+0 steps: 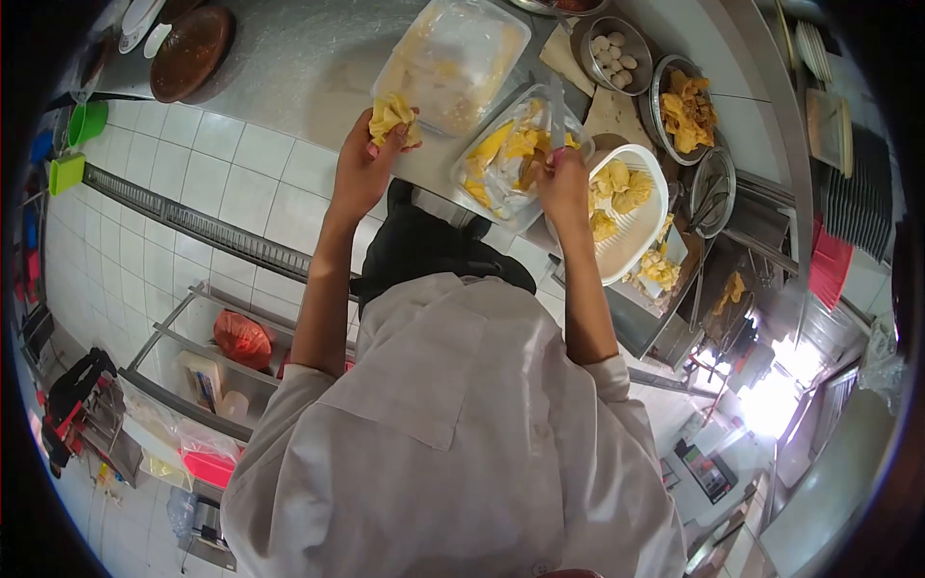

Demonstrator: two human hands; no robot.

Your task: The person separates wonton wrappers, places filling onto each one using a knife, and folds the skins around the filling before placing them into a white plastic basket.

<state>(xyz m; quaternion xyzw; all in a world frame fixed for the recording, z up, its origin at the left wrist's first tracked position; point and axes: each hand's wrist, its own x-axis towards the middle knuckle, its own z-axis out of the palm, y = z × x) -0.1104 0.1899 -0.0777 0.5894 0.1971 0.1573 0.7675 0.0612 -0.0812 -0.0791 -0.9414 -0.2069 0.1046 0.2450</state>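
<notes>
My left hand (pixel 383 144) is closed around a folded piece of yellow dough (pixel 392 114), at the counter's front edge. A knife (pixel 558 114) with a pink handle is in my right hand (pixel 563 181), its blade pointing away from me. Under that hand stands a clear container (pixel 457 188) with yellow pieces and plastic film inside. Behind my left hand is a larger translucent container (pixel 501 40) with smeared residue. To the right, a white ribbed tub (pixel 651 223) holds several yellow folded pieces (pixel 631 192).
Farther right are a bowl of whitish balls (pixel 614 60), a metal bowl of orange-brown fried pieces (pixel 687 108) and a metal strainer (pixel 713 197). A brown clay dish (pixel 191 54) sits at the far left of the steel counter (pixel 289 58).
</notes>
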